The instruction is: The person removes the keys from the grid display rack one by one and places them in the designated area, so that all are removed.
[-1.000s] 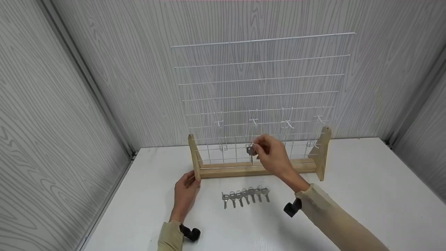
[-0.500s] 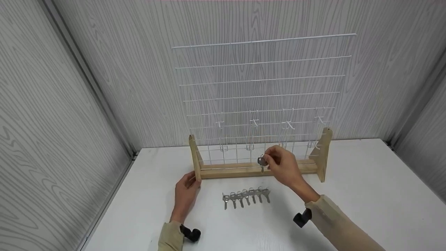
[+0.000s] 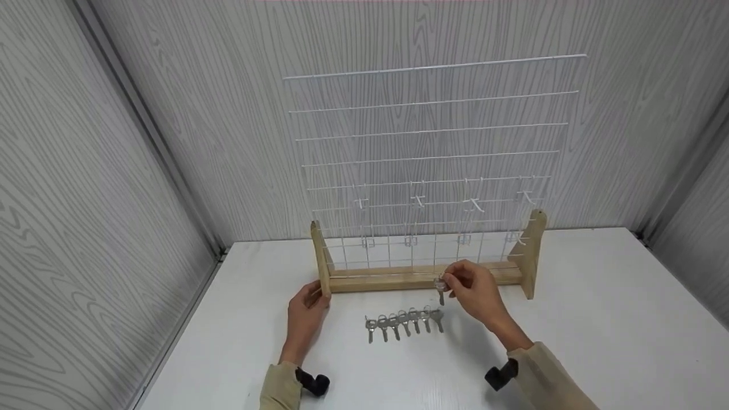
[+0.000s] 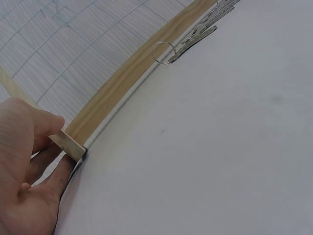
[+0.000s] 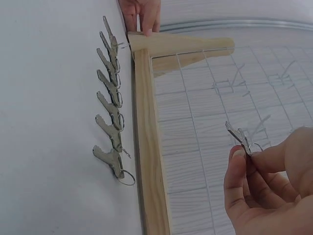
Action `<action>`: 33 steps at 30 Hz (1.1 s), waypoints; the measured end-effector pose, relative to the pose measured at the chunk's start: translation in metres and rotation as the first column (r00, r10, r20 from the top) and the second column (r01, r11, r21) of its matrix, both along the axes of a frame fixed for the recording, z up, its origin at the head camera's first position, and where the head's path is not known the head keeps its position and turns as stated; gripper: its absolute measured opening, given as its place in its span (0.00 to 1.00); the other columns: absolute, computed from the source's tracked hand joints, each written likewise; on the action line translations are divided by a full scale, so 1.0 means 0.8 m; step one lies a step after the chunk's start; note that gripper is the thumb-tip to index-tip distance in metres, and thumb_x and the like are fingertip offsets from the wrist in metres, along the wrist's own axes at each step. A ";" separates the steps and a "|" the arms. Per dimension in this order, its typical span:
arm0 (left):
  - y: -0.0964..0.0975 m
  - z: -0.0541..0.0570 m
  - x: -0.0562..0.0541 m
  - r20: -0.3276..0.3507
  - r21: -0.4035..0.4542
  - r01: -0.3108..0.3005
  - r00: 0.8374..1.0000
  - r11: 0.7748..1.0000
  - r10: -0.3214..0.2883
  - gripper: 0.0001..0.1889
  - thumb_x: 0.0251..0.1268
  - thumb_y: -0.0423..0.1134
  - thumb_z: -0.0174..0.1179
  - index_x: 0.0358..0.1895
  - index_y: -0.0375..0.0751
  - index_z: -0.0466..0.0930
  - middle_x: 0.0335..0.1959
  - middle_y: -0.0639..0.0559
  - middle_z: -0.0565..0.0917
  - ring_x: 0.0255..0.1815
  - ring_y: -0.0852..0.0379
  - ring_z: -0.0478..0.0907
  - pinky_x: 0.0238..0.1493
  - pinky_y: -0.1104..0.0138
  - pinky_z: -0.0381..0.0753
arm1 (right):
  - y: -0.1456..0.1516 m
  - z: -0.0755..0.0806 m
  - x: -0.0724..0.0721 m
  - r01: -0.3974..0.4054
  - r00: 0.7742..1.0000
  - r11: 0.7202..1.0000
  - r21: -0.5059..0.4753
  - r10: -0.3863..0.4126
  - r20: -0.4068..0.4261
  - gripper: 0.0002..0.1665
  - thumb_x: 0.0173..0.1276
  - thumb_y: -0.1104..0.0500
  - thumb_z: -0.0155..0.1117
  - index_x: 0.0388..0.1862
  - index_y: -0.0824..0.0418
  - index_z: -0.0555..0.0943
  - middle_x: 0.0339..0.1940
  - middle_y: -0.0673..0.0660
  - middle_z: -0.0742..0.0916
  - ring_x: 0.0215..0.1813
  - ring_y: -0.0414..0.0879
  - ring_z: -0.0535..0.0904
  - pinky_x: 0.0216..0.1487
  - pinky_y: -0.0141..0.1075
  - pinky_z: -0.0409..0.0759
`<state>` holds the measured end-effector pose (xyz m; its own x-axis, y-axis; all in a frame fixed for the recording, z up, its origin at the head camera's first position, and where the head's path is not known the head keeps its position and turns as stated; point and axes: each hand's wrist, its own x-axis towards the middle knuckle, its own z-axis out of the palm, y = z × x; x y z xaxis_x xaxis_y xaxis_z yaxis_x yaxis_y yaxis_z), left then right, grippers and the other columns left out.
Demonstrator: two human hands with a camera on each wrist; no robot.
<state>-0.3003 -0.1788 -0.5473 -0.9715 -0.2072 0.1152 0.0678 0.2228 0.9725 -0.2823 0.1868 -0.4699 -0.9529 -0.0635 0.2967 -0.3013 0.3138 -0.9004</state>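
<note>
My right hand pinches a silver key between thumb and fingers, in front of the rack's base bar. In the right wrist view the key points up from the fingertips, its thin ring beside them. My left hand grips the front foot of the left wooden end piece. The left wrist view has the thumb on one side of that wood and fingers on the other. Between the hands, several silver keys with rings lie in a row on the white table.
A white wire grid stands upright in the wooden stand, near the grey wood-grain back wall. Several white hooks stick out of its lower part. The right wooden end piece stands beyond my right hand.
My right hand has come down and to the right with the key, from in front of the grid's lower middle towards the right end of the key row. My left hand has stayed put.
</note>
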 end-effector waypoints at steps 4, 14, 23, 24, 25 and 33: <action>0.000 0.000 0.001 0.005 0.003 0.001 1.000 1.000 -0.001 0.22 0.78 0.36 0.64 0.71 0.38 0.78 0.69 0.38 0.82 0.72 0.41 0.80 0.65 0.58 0.87 | 0.007 -0.009 -0.001 -0.002 1.000 1.000 -0.026 0.003 0.020 0.03 0.78 0.66 0.66 0.45 0.66 0.86 0.41 0.62 0.92 0.39 0.46 0.88 0.38 0.32 0.90; -0.001 0.004 -0.001 -0.004 0.001 0.011 1.000 1.000 -0.011 0.22 0.78 0.36 0.63 0.71 0.39 0.79 0.69 0.39 0.82 0.72 0.42 0.80 0.65 0.60 0.88 | 0.012 -0.022 -0.006 0.015 0.998 1.000 -0.008 -0.015 0.068 0.03 0.77 0.66 0.67 0.45 0.67 0.86 0.41 0.63 0.92 0.38 0.44 0.88 0.37 0.32 0.89; 0.000 0.004 -0.003 -0.009 0.018 0.034 0.999 0.999 -0.034 0.23 0.79 0.37 0.64 0.72 0.39 0.78 0.71 0.38 0.80 0.73 0.41 0.78 0.69 0.55 0.85 | 0.026 -0.036 -0.016 0.041 0.985 0.998 0.057 -0.050 0.164 0.03 0.77 0.65 0.67 0.45 0.65 0.85 0.40 0.60 0.92 0.40 0.47 0.87 0.37 0.32 0.89; 0.000 0.004 -0.003 -0.007 0.017 0.034 0.999 0.999 -0.034 0.23 0.79 0.37 0.63 0.72 0.39 0.78 0.71 0.39 0.80 0.73 0.41 0.79 0.68 0.55 0.85 | 0.028 -0.038 -0.016 0.041 0.984 0.997 0.063 -0.051 0.170 0.03 0.77 0.66 0.67 0.45 0.66 0.85 0.40 0.60 0.92 0.39 0.47 0.87 0.37 0.33 0.89; 0.001 0.004 -0.002 -0.002 0.017 0.030 1.000 0.999 -0.030 0.23 0.79 0.38 0.64 0.72 0.40 0.78 0.71 0.39 0.81 0.72 0.42 0.79 0.68 0.55 0.85 | 0.029 -0.039 -0.017 0.037 0.983 0.997 0.071 -0.049 0.179 0.03 0.77 0.66 0.67 0.45 0.66 0.85 0.39 0.60 0.92 0.39 0.47 0.87 0.36 0.33 0.89; -0.002 0.000 0.001 -0.005 0.012 0.027 1.000 1.000 -0.027 0.22 0.79 0.38 0.64 0.72 0.40 0.78 0.70 0.39 0.81 0.72 0.41 0.79 0.68 0.55 0.86 | 0.036 -0.050 -0.016 0.013 0.968 0.993 0.115 -0.041 0.247 0.03 0.76 0.67 0.67 0.42 0.65 0.87 0.35 0.57 0.91 0.36 0.46 0.86 0.34 0.33 0.86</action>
